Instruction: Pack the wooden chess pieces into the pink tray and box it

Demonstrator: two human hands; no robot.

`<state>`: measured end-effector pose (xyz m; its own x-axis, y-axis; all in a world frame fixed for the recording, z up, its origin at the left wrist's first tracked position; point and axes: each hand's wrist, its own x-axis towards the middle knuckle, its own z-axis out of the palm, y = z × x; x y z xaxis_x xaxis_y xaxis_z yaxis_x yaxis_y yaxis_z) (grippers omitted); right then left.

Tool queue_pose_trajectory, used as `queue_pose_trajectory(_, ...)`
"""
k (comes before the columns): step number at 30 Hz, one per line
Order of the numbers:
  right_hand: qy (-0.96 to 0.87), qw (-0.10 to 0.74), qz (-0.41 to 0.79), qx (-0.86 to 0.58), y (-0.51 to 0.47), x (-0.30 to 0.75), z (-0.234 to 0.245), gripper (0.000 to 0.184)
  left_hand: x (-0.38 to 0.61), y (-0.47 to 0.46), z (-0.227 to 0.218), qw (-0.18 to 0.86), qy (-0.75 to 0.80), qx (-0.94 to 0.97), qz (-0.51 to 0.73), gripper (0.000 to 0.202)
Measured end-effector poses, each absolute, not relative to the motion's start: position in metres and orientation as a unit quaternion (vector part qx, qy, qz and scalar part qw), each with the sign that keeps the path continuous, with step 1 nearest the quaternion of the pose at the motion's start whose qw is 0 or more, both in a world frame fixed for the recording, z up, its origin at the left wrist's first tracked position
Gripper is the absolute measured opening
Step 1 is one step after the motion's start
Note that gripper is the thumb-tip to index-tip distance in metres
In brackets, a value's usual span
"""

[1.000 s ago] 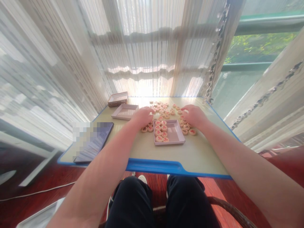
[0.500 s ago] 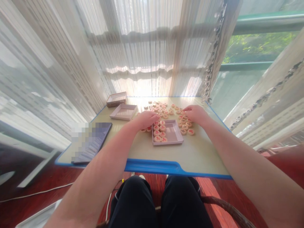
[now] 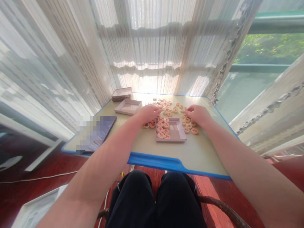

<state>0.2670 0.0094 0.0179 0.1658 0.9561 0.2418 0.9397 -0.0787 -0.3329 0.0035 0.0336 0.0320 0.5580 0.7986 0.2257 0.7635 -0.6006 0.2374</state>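
Note:
A shallow white box (image 3: pixel 177 130) sits near the middle of the table, two columns of round Chinese chess pieces with red characters (image 3: pixel 163 128) along its left side. My left hand (image 3: pixel 149 114) is just beyond the box's upper left corner, fingers drawn together over loose pieces (image 3: pixel 149 124); what lies under the fingertips is hidden. To the box's upper right, my right hand (image 3: pixel 198 114) bends its fingers in a pinch among scattered pieces (image 3: pixel 188 126), some black-marked and some red. Whether a piece is between these fingertips cannot be made out.
More loose pieces (image 3: pixel 166 107) spread behind the box. At the back left lie another shallow box (image 3: pixel 128 107) and stacked boxes (image 3: pixel 121 94). A dark flat object (image 3: pixel 104 133), partly pixelated, rests at the left. The table has a blue edge (image 3: pixel 154 160); curtains hang behind it.
The whole view has shifted, so the table sits slightly right and higher. Both hands stay close to the same loose pieces. The two columns in the box look the same.

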Motion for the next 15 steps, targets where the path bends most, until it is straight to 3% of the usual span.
queue_pose_trajectory(5,-0.630,0.252,0.050,-0.733,0.012,0.272,0.018,0.028,0.002,0.038,0.029,0.075,0.456,0.874,0.148,0.054)
queue_pose_trajectory(10,-0.638,0.247,0.041,-0.728,0.014,0.271,0.018,0.029,-0.001,0.044,0.025,0.052,0.457,0.874,0.156,0.048)
queue_pose_trajectory(15,-0.635,0.253,0.036,-0.729,0.016,0.272,0.014,0.047,-0.003,0.046,0.023,0.019,0.466,0.871,0.153,0.036)
